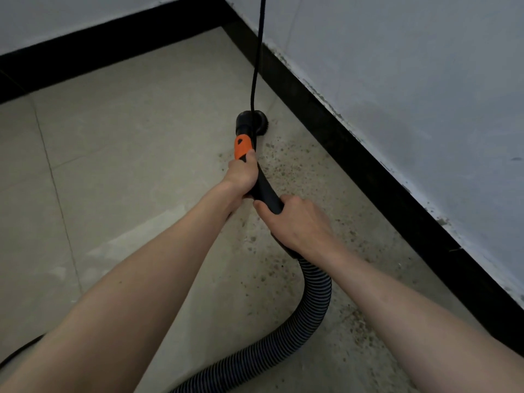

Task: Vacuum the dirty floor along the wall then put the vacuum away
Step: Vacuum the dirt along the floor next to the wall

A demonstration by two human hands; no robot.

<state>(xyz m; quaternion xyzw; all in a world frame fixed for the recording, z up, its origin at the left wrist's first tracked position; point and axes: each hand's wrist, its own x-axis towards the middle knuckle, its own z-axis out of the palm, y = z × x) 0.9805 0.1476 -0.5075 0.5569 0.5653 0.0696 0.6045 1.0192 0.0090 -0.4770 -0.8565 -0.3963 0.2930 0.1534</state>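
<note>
While both hands gripped the vacuum wand: a person worked beside the black baseboard (pixel 368 154).
Left hand: the left hand (pixel 241 177) was closed around the wand's orange collar (pixel 242 146), farther from the baseboard than the right.
Right hand: the right hand (pixel 297 222) was wrapped around the black handle (pixel 268 191) where the ribbed hose (pixel 314 302) began.
Brush head: the round brush nozzle (pixel 249 120) rested on the tile floor (pixel 127 165), close to the baseboard.
Dirt: dark specks (pixel 286 171) lay scattered along the baseboard's foot.
Cord: a black cord (pixel 255 52) hung down in front of the baseboard, over the nozzle.
Containers: none visible.
</note>
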